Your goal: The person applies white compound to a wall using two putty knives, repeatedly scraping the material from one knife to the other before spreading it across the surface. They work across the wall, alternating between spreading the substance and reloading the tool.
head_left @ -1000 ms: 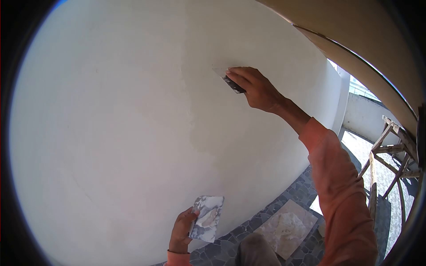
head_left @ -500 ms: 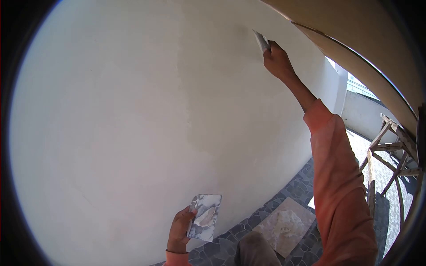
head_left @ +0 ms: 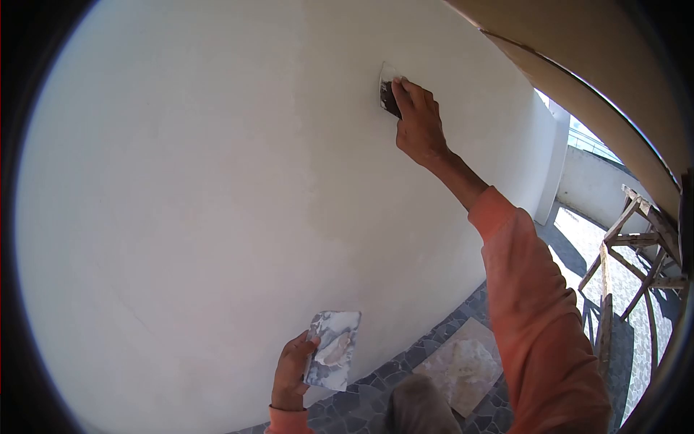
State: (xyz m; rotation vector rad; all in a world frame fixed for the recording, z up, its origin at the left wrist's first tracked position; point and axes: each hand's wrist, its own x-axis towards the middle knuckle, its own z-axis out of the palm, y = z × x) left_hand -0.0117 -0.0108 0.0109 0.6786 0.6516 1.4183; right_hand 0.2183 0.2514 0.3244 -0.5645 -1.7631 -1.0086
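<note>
High on the pale wall (head_left: 195, 188), my right hand (head_left: 421, 119) grips a putty knife (head_left: 389, 87) with a dark, white-smeared blade held against the surface or very near it. Low in the view, my left hand (head_left: 293, 365) clasps a flat rectangular plate (head_left: 334, 376) with its thumb on top. White-grey filler (head_left: 334, 351) is spread over that plate in smears and a small lump. Around the putty knife the wall shows a darker, damp-looking band with a ragged left edge.
A square board (head_left: 463, 362) with pale residue lies on the dark stone-patterned floor (head_left: 354, 412), beside my knee (head_left: 419, 405). At the right stands a wooden trestle (head_left: 636, 239). A brown overhang (head_left: 578, 58) slants across the upper right.
My right hand has moved left and slightly down along the wall, and the putty knife has turned so its flat face shows. My left hand with the plate has hardly moved.
</note>
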